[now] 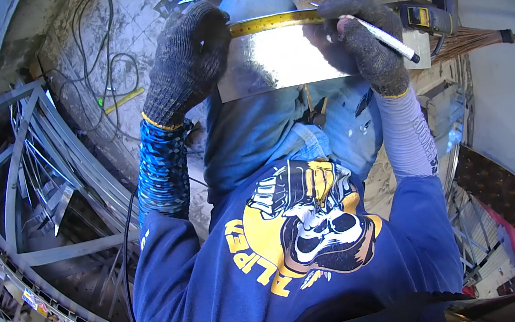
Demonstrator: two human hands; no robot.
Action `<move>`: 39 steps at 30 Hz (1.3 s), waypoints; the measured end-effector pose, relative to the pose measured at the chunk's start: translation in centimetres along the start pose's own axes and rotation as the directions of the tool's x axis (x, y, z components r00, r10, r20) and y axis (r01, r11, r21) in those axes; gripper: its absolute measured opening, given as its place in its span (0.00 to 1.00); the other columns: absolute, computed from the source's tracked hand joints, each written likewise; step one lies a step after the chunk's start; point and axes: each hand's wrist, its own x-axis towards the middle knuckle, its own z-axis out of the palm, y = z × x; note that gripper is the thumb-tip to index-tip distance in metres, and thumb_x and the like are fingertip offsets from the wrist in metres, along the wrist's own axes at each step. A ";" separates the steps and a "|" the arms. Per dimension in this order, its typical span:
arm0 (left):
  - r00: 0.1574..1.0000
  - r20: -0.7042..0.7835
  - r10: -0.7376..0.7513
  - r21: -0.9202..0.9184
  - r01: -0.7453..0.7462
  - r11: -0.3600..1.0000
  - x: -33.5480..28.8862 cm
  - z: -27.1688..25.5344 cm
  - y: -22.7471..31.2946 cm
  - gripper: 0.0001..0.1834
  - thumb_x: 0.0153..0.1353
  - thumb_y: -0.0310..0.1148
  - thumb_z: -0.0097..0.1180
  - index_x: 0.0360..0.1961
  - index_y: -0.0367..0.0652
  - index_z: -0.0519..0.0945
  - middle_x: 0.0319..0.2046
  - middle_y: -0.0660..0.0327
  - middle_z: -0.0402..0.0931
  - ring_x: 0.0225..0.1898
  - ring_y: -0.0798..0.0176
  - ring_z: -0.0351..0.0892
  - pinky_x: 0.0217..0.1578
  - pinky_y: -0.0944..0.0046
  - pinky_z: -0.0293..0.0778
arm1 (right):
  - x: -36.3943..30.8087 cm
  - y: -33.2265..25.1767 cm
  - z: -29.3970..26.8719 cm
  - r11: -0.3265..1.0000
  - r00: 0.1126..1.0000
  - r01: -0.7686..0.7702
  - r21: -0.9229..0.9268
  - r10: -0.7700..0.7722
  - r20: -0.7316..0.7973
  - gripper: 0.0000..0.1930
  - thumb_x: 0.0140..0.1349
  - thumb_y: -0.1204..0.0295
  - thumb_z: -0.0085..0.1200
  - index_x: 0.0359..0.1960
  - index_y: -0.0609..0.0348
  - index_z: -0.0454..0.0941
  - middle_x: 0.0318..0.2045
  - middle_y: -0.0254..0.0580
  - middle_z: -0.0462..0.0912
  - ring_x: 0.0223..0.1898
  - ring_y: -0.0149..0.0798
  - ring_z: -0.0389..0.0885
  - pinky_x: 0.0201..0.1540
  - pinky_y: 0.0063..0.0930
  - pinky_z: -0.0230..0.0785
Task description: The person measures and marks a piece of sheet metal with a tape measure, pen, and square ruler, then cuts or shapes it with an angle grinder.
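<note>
Our L hand (190,58): grip clamped on yellow tape (277,22) at L end of metal sheet (282,60), which sits over lap (259,124); R hand (366,48): grip clamped on pen (391,41). We'd best keep tape flat, taut.

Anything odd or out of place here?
Yes: the black cable lies in loose, untidy loops across the floor, upper left. Also, the sleeves don't match: blue patterned sleeve left, pale sleeve right.
</note>
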 end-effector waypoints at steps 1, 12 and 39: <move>1.000 -0.009 -0.006 -0.019 0.006 1.000 0.0 0.1 0.0 0.13 0.67 0.27 0.60 0.52 0.38 0.79 0.44 0.50 0.81 0.46 0.54 0.83 0.51 0.58 0.80 | -0.1 -0.2 0.0 0.994 0.993 -0.113 0.004 0.113 -0.043 0.19 0.55 0.75 0.73 0.46 0.52 0.79 0.42 0.42 0.87 0.40 0.41 0.88 0.47 0.37 0.82; 0.997 0.014 -0.081 -0.054 0.082 0.995 -0.1 0.6 -0.3 0.11 0.70 0.27 0.59 0.51 0.36 0.77 0.46 0.51 0.81 0.49 0.58 0.82 0.51 0.59 0.79 | -1.4 -0.6 -2.7 0.823 0.994 -0.027 -0.568 -0.037 -0.101 0.19 0.54 0.73 0.67 0.48 0.52 0.82 0.44 0.46 0.86 0.48 0.51 0.85 0.62 0.52 0.72; 1.000 -0.018 0.017 0.044 -0.016 0.999 0.7 0.3 0.0 0.08 0.66 0.25 0.59 0.46 0.36 0.79 0.40 0.50 0.81 0.42 0.55 0.83 0.46 0.58 0.79 | -1.0 -0.3 -3.0 0.740 0.995 -0.084 -0.668 0.092 -0.023 0.16 0.56 0.77 0.62 0.48 0.51 0.83 0.43 0.46 0.87 0.51 0.51 0.84 0.75 0.61 0.51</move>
